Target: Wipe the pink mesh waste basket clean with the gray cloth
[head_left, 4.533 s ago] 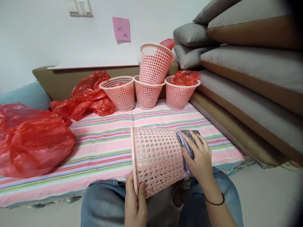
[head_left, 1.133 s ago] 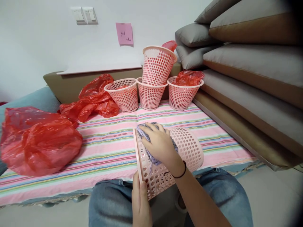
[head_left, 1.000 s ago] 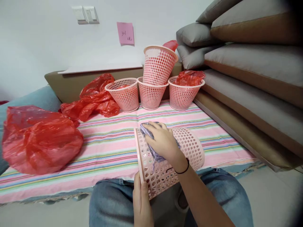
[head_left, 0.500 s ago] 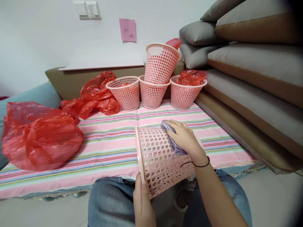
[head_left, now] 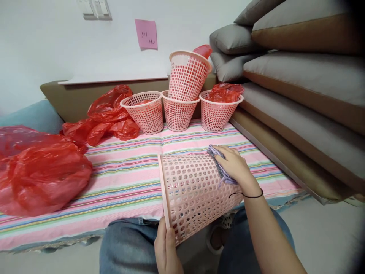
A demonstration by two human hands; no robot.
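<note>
A pink perforated plastic basket [head_left: 194, 186] lies on its side over my lap and the bench edge, its rim facing left. My left hand [head_left: 167, 245] grips the lower part of that rim, thumb on the outside. Under my right hand [head_left: 235, 165], a purple and grey cloth [head_left: 221, 163] is pressed against the basket's side near its base. The fingers of this hand curl over the cloth, and a dark band circles the wrist.
Three more pink baskets [head_left: 146, 116] stand in a row at the back, with another tilted basket [head_left: 188, 76] inside the middle one. Red plastic bags [head_left: 45, 171] lie on the left of the striped cloth [head_left: 125, 167]. Grey cushions [head_left: 302, 83] are stacked on the right.
My right hand has slid the cloth rightward along the basket, toward its base. My left hand still holds the rim. The view has shifted slightly.
</note>
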